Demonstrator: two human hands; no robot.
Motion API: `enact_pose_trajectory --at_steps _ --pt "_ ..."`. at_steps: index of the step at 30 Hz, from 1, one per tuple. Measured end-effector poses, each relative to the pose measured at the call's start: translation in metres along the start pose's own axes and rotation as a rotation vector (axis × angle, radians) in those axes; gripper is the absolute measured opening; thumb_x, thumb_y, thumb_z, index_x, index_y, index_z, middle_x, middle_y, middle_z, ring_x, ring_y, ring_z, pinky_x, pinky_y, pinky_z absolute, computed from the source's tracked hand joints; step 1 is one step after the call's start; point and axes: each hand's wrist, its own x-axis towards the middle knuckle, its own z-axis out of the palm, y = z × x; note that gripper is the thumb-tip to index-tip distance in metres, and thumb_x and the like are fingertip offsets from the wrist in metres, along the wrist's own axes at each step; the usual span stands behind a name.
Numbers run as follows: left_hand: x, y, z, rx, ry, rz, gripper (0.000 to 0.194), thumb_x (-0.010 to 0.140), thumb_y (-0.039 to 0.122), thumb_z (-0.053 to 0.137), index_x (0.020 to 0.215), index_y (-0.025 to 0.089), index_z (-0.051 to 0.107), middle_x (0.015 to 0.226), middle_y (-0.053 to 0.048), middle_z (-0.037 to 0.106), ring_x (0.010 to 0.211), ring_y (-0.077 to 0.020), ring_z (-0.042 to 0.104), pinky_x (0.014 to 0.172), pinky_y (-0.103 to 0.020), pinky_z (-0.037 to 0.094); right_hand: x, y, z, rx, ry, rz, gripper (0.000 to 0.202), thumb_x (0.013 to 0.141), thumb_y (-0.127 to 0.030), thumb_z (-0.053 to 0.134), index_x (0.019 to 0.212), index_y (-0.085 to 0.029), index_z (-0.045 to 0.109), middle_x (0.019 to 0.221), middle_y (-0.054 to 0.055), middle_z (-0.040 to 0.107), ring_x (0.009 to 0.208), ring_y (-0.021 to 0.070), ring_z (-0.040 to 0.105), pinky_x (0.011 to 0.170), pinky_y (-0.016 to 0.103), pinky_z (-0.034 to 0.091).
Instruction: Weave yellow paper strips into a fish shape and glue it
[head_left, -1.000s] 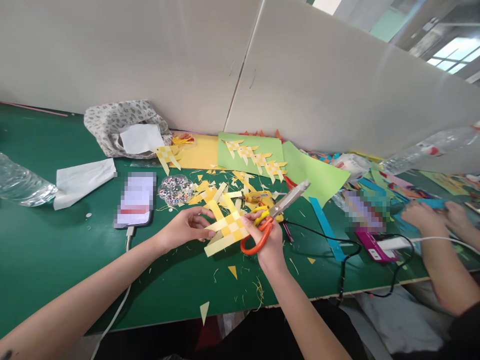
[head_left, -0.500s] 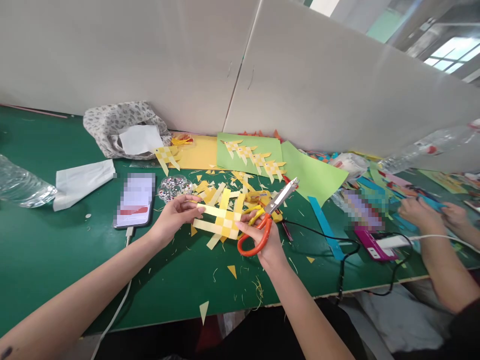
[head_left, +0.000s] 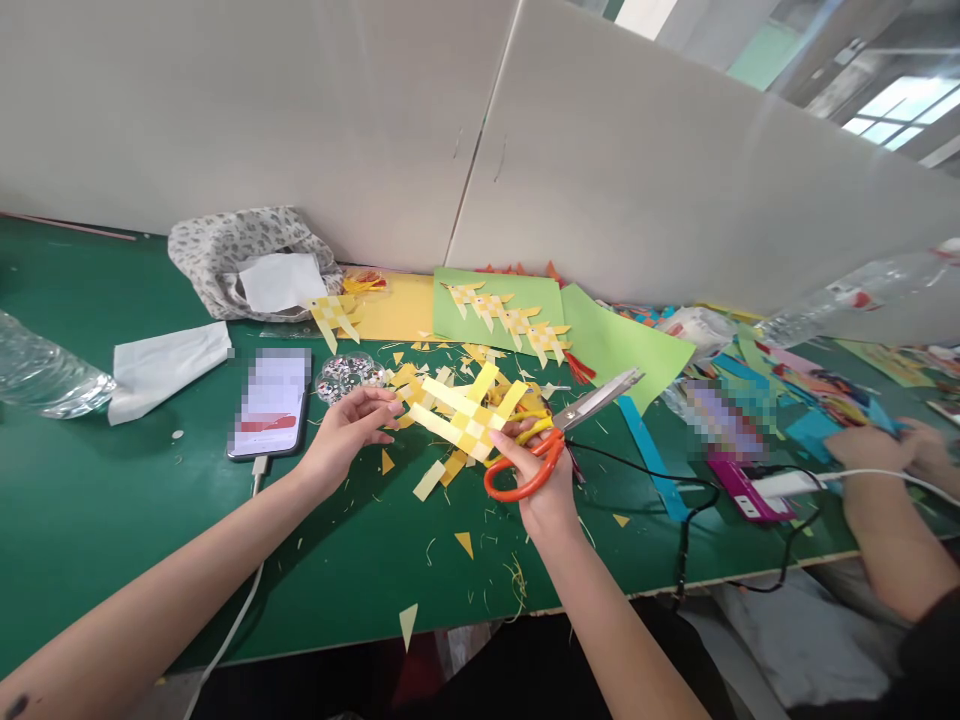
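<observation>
My right hand (head_left: 544,475) grips orange-handled scissors (head_left: 529,475), their blades pointing up and right, slightly apart. Between its thumb and fingers it also pinches a woven paper piece (head_left: 469,425), a pale and bright yellow checkerboard with loose strips sticking out left and up. My left hand (head_left: 356,430) is closed in a pinch by the ends of the left strips. Yellow paper lies right at those fingertips; whether they hold a strip is unclear. Yellow paper scraps (head_left: 430,480) lie on the table beneath the piece.
Finished woven paper fish (head_left: 517,320) rest on green paper (head_left: 450,320) at the back. A phone (head_left: 270,400) on a cable and a round case of small beads (head_left: 349,375) lie left. A co-worker's hands (head_left: 874,450) handle blue paper at right.
The woven piece has tilted and shifted to the right with my right hand and the scissors. My left hand has stayed nearly in place, now farther out at the strip ends.
</observation>
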Motion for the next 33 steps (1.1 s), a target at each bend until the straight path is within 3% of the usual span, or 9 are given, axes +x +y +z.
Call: enact_pose_trajectory --at_steps 5,9,15,23,25,30,33 --pt "-0.002 0.000 0.002 0.055 -0.146 -0.097 0.020 0.073 0.036 0.066 0.075 0.017 0.060 0.076 -0.003 0.067 0.068 -0.0123 0.063 0.062 -0.022 0.050 -0.003 -0.002 0.002 -0.076 -0.004 -0.041 0.037 0.053 -0.022 0.079 0.072 -0.020 0.047 0.073 -0.003 0.055 0.073 0.0138 0.060 0.072 0.030 0.052" --pt "-0.003 -0.003 0.001 0.081 -0.269 -0.158 0.027 0.078 0.040 0.059 0.089 0.016 0.065 0.095 -0.009 0.069 0.084 -0.0187 0.065 0.068 -0.026 0.051 -0.003 0.003 0.000 -0.163 -0.043 -0.098 0.032 0.058 -0.022 0.075 0.074 -0.020 0.047 0.076 -0.002 0.058 0.075 0.0151 0.060 0.071 0.031 0.050" --pt "-0.004 -0.005 0.002 -0.080 -0.365 -0.237 0.039 0.082 0.043 0.053 0.110 0.017 0.059 0.106 -0.012 0.066 0.093 -0.0225 0.063 0.067 -0.028 0.052 -0.008 0.009 -0.001 -0.291 -0.315 -0.190 0.024 0.065 -0.014 0.064 0.074 -0.023 0.044 0.072 -0.003 0.062 0.078 0.0168 0.062 0.079 0.036 0.047" --pt "-0.003 -0.008 0.002 -0.081 -0.276 -0.214 0.037 0.080 0.041 0.057 0.109 0.019 0.062 0.108 -0.009 0.067 0.104 -0.0238 0.059 0.084 -0.032 0.047 -0.023 0.009 0.003 -0.567 -0.582 -0.178 0.020 0.068 -0.016 0.063 0.075 -0.023 0.045 0.084 0.002 0.066 0.078 0.0182 0.060 0.076 0.034 0.046" --pt "-0.003 -0.008 0.001 -0.106 -0.288 -0.224 0.035 0.080 0.041 0.057 0.107 0.020 0.064 0.110 -0.008 0.066 0.108 -0.0247 0.057 0.089 -0.034 0.045 -0.023 0.008 0.004 -0.562 -0.577 -0.184 0.020 0.069 -0.019 0.064 0.074 -0.023 0.045 0.083 0.001 0.067 0.076 0.0177 0.060 0.076 0.035 0.046" --pt "-0.006 -0.005 0.003 -0.081 -0.341 -0.254 0.034 0.079 0.042 0.057 0.103 0.019 0.066 0.113 -0.009 0.065 0.105 -0.0266 0.058 0.087 -0.035 0.046 -0.020 0.007 0.008 -0.536 -0.399 -0.175 0.024 0.066 -0.025 0.068 0.071 -0.022 0.045 0.088 0.003 0.066 0.080 0.0180 0.058 0.077 0.036 0.045" --pt "-0.007 -0.004 0.005 -0.075 -0.361 -0.262 0.036 0.078 0.042 0.057 0.104 0.019 0.065 0.112 -0.010 0.065 0.103 -0.0273 0.059 0.085 -0.035 0.046 -0.019 0.010 0.009 -0.503 -0.392 -0.123 0.026 0.065 -0.029 0.070 0.073 -0.022 0.046 0.091 0.004 0.064 0.084 0.0189 0.059 0.080 0.037 0.046"
